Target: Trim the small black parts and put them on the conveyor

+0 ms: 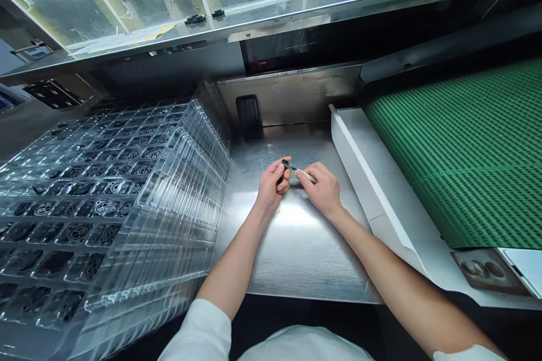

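My left hand (pixel 273 183) is closed in a pinch on a small dark part (pixel 285 165) held above the steel worktop (pixel 296 242). My right hand (pixel 324 187) is closed around thin metal tweezers (pixel 301 171), and their tip touches the small part. Both hands meet over the middle of the worktop, close together.
A tall stack of clear plastic trays (pixel 105 208) holding several black round parts fills the left side. A green ribbed conveyor belt (pixel 461 152) runs on the right behind a white rail (pixel 372 180). A black grille (pixel 248 116) sits at the back wall.
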`<action>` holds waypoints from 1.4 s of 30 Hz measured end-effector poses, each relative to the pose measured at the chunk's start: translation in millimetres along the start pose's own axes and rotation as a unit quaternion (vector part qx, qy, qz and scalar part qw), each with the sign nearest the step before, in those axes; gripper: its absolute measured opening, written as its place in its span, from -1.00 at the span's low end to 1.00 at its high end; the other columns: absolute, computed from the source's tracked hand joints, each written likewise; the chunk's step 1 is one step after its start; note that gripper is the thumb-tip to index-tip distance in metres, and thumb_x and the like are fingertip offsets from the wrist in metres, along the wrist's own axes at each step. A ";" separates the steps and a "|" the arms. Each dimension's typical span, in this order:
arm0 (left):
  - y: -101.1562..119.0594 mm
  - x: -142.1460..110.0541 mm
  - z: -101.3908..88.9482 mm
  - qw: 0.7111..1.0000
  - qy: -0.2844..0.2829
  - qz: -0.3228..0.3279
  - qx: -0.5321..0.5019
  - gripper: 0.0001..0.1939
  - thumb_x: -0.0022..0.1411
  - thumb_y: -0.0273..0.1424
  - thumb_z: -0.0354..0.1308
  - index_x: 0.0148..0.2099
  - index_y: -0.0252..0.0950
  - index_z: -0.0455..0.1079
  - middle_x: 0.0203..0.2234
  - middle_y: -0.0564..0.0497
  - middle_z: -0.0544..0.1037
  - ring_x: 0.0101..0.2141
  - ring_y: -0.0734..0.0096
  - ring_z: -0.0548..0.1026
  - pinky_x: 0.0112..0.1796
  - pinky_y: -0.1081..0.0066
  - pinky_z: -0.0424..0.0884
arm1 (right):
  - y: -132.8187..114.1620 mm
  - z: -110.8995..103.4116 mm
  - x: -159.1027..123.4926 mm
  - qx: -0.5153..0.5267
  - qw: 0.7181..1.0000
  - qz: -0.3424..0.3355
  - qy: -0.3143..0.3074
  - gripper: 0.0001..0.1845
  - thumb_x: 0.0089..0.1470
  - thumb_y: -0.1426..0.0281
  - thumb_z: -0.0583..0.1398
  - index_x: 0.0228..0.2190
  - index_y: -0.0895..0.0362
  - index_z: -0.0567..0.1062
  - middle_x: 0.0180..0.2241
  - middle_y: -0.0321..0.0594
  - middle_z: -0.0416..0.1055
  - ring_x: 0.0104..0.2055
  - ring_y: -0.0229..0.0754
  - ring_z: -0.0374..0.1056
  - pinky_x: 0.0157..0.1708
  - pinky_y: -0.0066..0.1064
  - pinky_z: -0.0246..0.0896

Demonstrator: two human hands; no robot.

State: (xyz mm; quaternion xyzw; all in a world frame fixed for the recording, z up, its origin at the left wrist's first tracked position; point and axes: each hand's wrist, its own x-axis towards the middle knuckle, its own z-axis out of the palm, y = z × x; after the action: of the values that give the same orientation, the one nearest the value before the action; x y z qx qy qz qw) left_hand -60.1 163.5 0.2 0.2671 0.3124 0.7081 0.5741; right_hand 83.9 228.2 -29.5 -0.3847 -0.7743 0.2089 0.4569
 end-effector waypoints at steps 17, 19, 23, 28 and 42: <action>-1.0 0.2 -1.1 1.000 0.008 -0.006 0.000 -0.55 0.22 -0.25 0.42 0.08 -0.35 0.52 -0.49 0.14 0.35 -0.66 0.75 0.04 -0.62 0.57 -0.08 | -1.2 -1.8 -0.4 -0.007 1.000 -0.012 0.008 -0.40 0.40 -0.11 0.10 -0.46 0.07 0.49 -0.35 -0.23 0.43 -0.38 -0.19 0.33 -0.36 -0.31 0.09; -1.3 0.1 -0.9 1.000 0.009 -0.006 0.001 -0.55 0.22 -0.25 0.41 0.08 -0.35 0.51 -0.49 0.14 0.34 -0.65 0.75 0.04 -0.62 0.57 -0.07 | -1.8 -2.3 -0.6 -0.009 1.000 -0.017 0.011 -0.41 0.41 -0.10 0.11 -0.45 0.07 0.49 -0.35 -0.24 0.43 -0.38 -0.20 0.33 -0.37 -0.32 0.09; -0.9 -0.1 -0.3 1.000 0.010 -0.004 -0.006 -0.54 0.20 -0.24 0.43 0.07 -0.34 0.51 -0.50 0.15 0.35 -0.66 0.75 0.04 -0.62 0.57 -0.07 | -3.7 -2.6 -1.5 -0.004 1.000 -0.028 0.000 -0.43 0.41 -0.09 0.11 -0.43 0.07 0.50 -0.34 -0.24 0.44 -0.37 -0.20 0.35 -0.37 -0.32 0.08; 0.1 -0.2 0.1 1.000 0.010 -0.007 -0.007 -0.55 0.20 -0.26 0.43 0.07 -0.34 0.51 -0.49 0.14 0.35 -0.66 0.75 0.03 -0.62 0.57 -0.07 | -3.4 -2.3 -1.5 -0.005 1.000 -0.016 -0.002 -0.42 0.40 -0.10 0.11 -0.44 0.07 0.49 -0.34 -0.24 0.44 -0.38 -0.20 0.34 -0.38 -0.31 0.08; -1.2 1.8 -3.4 0.999 0.007 -0.039 -0.019 -0.57 0.18 -0.29 0.41 0.06 -0.33 0.52 -0.49 0.14 0.35 -0.67 0.75 0.02 -0.63 0.57 -0.10 | -8.5 -5.8 4.8 0.153 0.988 0.030 0.002 -0.56 0.34 -0.01 0.18 -0.34 0.08 0.56 -0.37 -0.23 0.44 -0.37 -0.14 0.28 -0.34 -0.29 0.13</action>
State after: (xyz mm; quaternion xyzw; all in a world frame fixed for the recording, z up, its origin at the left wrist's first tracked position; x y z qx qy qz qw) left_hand -62.2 165.0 -3.0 0.2393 0.3130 0.6926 0.6042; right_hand 84.1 226.6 -18.3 -0.3337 -0.7204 0.3381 0.5053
